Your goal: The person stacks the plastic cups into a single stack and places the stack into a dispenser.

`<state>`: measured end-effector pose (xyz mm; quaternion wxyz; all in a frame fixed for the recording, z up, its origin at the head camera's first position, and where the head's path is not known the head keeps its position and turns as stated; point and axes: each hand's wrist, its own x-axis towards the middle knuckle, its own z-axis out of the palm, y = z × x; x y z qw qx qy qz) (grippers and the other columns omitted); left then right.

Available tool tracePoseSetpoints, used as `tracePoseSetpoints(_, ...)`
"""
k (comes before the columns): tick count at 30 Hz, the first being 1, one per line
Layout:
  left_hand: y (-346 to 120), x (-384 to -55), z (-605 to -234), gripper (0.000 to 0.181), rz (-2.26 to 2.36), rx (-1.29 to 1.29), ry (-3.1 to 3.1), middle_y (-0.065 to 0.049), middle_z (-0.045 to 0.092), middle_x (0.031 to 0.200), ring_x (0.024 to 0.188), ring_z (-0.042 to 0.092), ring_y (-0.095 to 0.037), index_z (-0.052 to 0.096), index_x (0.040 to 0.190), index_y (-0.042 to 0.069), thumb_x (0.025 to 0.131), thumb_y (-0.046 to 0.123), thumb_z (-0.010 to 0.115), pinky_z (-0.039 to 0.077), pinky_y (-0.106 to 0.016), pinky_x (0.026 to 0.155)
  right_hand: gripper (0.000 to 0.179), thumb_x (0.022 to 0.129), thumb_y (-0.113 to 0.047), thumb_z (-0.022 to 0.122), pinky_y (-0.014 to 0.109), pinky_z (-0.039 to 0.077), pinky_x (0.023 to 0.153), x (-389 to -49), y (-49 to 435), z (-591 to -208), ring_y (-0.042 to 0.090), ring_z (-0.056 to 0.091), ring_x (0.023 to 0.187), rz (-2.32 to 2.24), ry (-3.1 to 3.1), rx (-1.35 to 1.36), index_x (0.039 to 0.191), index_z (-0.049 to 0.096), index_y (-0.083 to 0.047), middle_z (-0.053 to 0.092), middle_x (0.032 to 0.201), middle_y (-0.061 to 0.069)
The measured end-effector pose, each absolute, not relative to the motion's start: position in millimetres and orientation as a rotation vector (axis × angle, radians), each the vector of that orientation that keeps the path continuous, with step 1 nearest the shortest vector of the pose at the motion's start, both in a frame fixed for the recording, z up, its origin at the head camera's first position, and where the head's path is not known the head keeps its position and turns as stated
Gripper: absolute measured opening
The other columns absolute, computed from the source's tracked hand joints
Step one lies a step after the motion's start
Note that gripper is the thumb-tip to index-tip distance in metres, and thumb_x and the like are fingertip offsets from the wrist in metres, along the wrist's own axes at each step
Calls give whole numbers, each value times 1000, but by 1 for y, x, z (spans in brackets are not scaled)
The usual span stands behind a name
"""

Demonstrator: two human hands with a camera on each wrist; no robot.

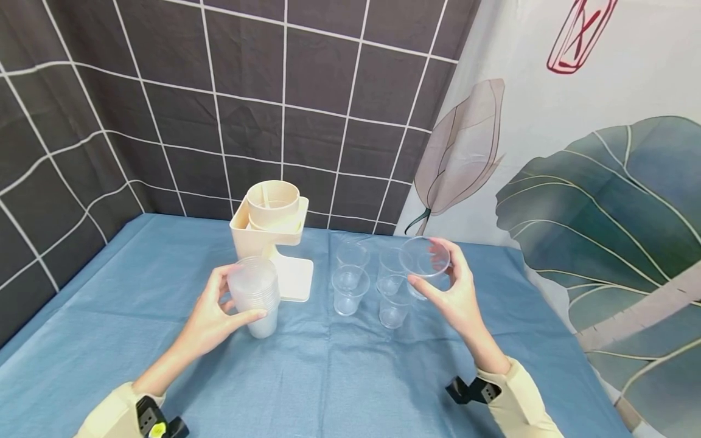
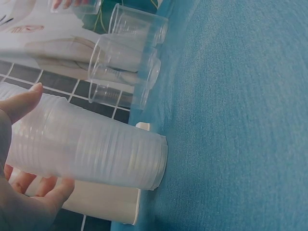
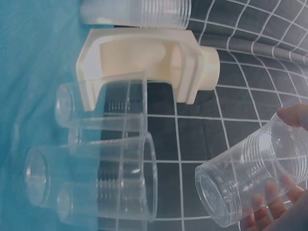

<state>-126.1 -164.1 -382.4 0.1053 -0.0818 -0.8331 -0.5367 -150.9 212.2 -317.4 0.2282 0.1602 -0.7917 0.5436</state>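
My left hand [image 1: 215, 316] grips a tall nested stack of translucent plastic cups [image 1: 256, 298], thumb on one side and fingers on the other. In the left wrist view the base of that stack stands right at the blue cloth. With thumb and fingers curled round it near the rim, my right hand [image 1: 459, 297] holds a single clear plastic cup [image 3: 240, 178]. This cup is raised off the table and tilted in the right wrist view. Just left of it, several clear cups [image 1: 350, 292] stand upright in two short rows on the cloth.
Behind the stack is a cream plastic stand [image 1: 268, 243] with a round holder on top and a flat base. A blue cloth [image 1: 296, 377] covers the table. Dark grid-patterned fabric [image 1: 246, 121] and a white leaf-printed curtain [image 1: 509, 201] hang behind.
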Motion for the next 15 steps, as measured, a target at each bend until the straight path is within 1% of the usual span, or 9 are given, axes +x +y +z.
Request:
tracePoseSetpoints(3,-164,-126,-383,81,-1588,-243,-2453,-13,50,128,106,46,6,31,137,7,75,15,83,45,-55,97,65,74,4,76,21,40,84,-152,207,-315,12,48,98,1516,-2170,463,133,49,-7,53,115,-3)
tracePoseSetpoints(8,-164,-126,-383,81,-1599,-243,-2448,-14,50,129,106,45,7,31,137,6,75,14,82,45,-57,97,67,73,5,76,24,40,86,-154,198,-313,13,48,100,1558,-2144,507,133,49,-6,53,115,-5)
tracePoseSetpoints(11,-164,-126,-383,81,-1588,-241,-2451,-14,50,128,105,46,7,31,137,6,75,14,83,46,-55,97,67,73,6,76,24,40,86,-155,191,-313,14,48,101,1576,-2138,527,133,49,-6,53,116,-4)
tracePoseSetpoints(14,-164,-126,-383,81,-1582,-242,-2450,-13,50,128,105,46,7,31,137,6,75,14,83,46,-54,97,67,72,5,76,24,40,86,-155,185,-313,17,49,101,1585,-2143,548,133,49,-5,54,117,3)
tracePoseSetpoints(15,-164,-126,-383,82,-1581,-243,-2448,-13,50,128,106,46,7,31,137,6,74,14,83,46,-55,97,68,72,5,76,24,40,86,-155,183,-313,16,48,101,1588,-2145,556,133,48,-5,54,117,3)
